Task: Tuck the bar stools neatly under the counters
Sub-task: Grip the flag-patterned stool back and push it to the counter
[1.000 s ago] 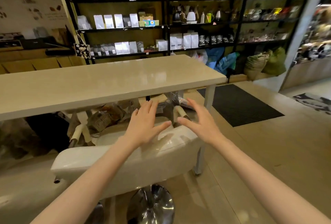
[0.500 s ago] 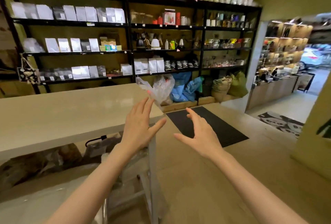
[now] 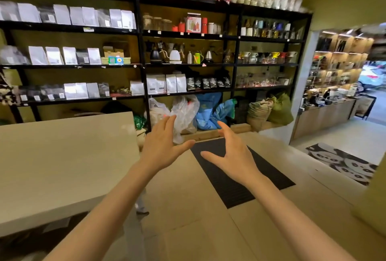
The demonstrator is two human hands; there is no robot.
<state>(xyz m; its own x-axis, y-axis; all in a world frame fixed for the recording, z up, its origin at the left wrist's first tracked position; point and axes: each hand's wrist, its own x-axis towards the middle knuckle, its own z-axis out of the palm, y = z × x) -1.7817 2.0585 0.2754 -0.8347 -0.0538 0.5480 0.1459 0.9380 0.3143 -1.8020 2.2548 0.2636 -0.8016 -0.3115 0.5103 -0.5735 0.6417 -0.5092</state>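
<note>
The cream counter (image 3: pixel 62 162) fills the left of the head view, its right end near the middle of the frame. No bar stool shows in this frame. My left hand (image 3: pixel 161 148) hovers just past the counter's right end, palm down, fingers spread, holding nothing. My right hand (image 3: pixel 231 156) is level with it to the right, over the tan floor and the black mat (image 3: pixel 240 175), also spread and empty. The two thumbs point toward each other with a small gap between them.
Black shelving (image 3: pixel 144 68) with bags, kettles and cups lines the back wall. Plastic bags (image 3: pixel 183 114) and sacks (image 3: pixel 269 112) lie at its foot. A doorway at right leads to another room with a panda rug (image 3: pixel 342 162). A counter leg (image 3: pixel 142 204) stands below my left forearm.
The view has lifted and swung right since one second ago. The white stool under my hands has dropped out of sight. Both hands stay spread and empty.
</note>
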